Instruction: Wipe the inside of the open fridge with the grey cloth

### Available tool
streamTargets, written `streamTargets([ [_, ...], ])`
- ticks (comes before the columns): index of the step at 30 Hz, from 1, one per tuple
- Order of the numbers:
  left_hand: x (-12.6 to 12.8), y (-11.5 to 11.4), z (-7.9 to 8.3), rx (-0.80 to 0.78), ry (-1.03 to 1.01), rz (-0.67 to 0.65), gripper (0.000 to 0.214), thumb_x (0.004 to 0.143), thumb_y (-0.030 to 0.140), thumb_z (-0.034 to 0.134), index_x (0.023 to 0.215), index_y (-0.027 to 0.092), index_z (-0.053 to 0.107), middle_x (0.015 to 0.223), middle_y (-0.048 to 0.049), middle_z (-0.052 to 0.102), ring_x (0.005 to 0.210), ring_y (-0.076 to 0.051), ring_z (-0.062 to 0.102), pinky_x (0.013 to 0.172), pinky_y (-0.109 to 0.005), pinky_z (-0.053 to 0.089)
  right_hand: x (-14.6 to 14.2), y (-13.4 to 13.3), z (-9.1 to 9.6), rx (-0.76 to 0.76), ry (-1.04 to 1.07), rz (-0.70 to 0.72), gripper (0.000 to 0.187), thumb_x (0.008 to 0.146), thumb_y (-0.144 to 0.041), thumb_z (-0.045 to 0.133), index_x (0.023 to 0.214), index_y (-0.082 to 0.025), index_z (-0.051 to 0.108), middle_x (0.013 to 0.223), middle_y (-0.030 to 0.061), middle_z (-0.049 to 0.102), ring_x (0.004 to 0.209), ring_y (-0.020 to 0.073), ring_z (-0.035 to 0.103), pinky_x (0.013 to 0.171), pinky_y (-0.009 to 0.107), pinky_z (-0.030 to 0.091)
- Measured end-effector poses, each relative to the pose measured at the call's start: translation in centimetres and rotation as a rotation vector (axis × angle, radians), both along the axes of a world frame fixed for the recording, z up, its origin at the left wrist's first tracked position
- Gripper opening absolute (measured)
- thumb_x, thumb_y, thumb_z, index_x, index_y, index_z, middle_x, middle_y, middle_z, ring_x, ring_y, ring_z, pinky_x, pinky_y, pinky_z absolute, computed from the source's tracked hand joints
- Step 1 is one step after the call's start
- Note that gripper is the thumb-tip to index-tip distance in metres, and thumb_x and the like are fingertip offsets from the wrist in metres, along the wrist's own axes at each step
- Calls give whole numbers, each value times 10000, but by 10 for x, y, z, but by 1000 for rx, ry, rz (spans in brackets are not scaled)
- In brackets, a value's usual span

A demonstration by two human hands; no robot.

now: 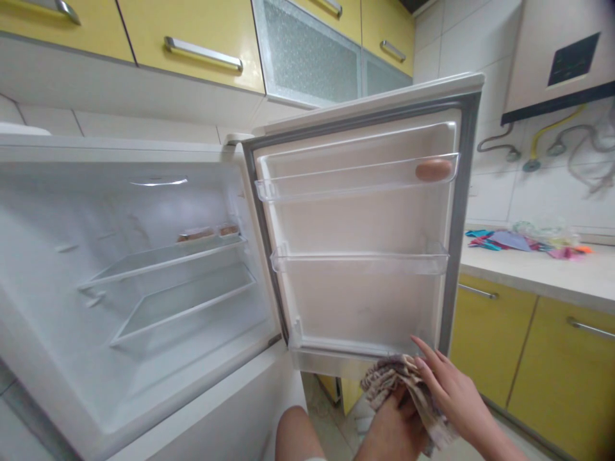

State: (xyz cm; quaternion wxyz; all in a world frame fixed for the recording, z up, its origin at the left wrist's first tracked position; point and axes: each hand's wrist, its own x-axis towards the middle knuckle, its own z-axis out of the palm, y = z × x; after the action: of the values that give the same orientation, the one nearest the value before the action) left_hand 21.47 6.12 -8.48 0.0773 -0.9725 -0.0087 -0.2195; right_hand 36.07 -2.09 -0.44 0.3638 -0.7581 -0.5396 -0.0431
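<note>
A brown-and-cream patterned cloth (390, 379) is bunched just below the bottom edge of the open fridge door (365, 307). My left hand (394, 432) is under it, closed round the bunch, with its fingers mostly hidden. My right hand (449, 387) lies over the cloth's right side with fingers long and pressed together, and a tail of cloth hangs beneath its palm. The door's two clear shelves are bare except for one brown egg (434, 169) at the right end of the top shelf (336, 182).
The fridge interior (144, 269) on the left has two glass shelves, with small packets at the back of the upper one. A counter (538, 269) on the right holds colourful plastic bags (523, 240) above yellow cabinets. My knee (293, 435) is below.
</note>
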Motion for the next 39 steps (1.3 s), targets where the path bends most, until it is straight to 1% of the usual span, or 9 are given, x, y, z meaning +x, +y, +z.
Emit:
streamTargets([
  [3,-13,17,16,241,13,-171,339,950,192,486,1227,154,678,1221,-65,754,1358,-219,532,1275,-423,234,-2,2,2,25,-98,38,564,978,-614,336,1196,-269,727,1143,62,780,1115,304,718,987,495,581],
  [5,-26,28,20,288,14,-203,315,958,207,490,1192,139,689,1214,-82,754,1339,-220,551,1277,-418,210,-4,0,4,34,-120,56,549,991,-595,328,1119,-275,756,1082,52,796,1066,283,737,1006,470,576],
  [9,-63,48,16,8,-45,-94,384,911,179,573,1276,270,648,1208,-56,755,1299,-209,601,1225,-429,315,-5,-3,5,57,-114,43,546,993,-602,328,1125,-290,757,1064,34,800,1067,279,738,983,459,594],
  [14,-112,64,13,-453,-291,269,634,734,56,600,1264,399,656,1276,-24,727,1214,-286,661,1143,-559,429,-4,-3,-1,51,-105,43,580,992,-619,304,1093,-289,771,1120,37,786,1120,299,716,1023,505,570],
  [18,-127,70,28,-298,-549,803,758,681,64,614,1389,331,580,1468,-95,594,1388,-388,498,1211,-689,253,-6,-5,-4,49,-116,49,569,998,-600,314,1102,-277,771,1126,48,784,1133,307,709,1045,525,554],
  [21,-124,74,42,-168,-734,959,799,748,104,604,1514,234,421,1568,-146,462,1500,-380,327,1245,-646,220,-8,-8,-5,61,-137,55,549,1005,-576,324,1099,-274,772,1128,45,783,1128,306,711,1045,523,557],
  [26,-110,85,52,-298,-1102,994,701,869,146,495,1550,162,327,1553,-224,410,1521,-366,279,1232,-595,291,-11,-12,-13,85,-188,69,490,1003,-554,366,1105,-291,767,1122,28,785,1130,300,711,1046,514,561],
  [32,-93,80,35,-558,-1385,953,664,927,272,465,1550,111,297,1591,-279,353,1524,-351,300,1251,-548,259,-13,-6,-37,116,-220,99,429,987,-535,446,1215,-283,708,1273,37,727,1223,293,662,1124,598,479],
  [39,-52,47,12,-989,-1353,1020,756,802,258,490,1491,25,284,1633,-312,245,1560,-346,203,1280,-500,183,-4,5,-50,144,-215,69,418,964,-542,498,1221,-283,700,1307,50,708,1267,311,630,1136,618,462],
])
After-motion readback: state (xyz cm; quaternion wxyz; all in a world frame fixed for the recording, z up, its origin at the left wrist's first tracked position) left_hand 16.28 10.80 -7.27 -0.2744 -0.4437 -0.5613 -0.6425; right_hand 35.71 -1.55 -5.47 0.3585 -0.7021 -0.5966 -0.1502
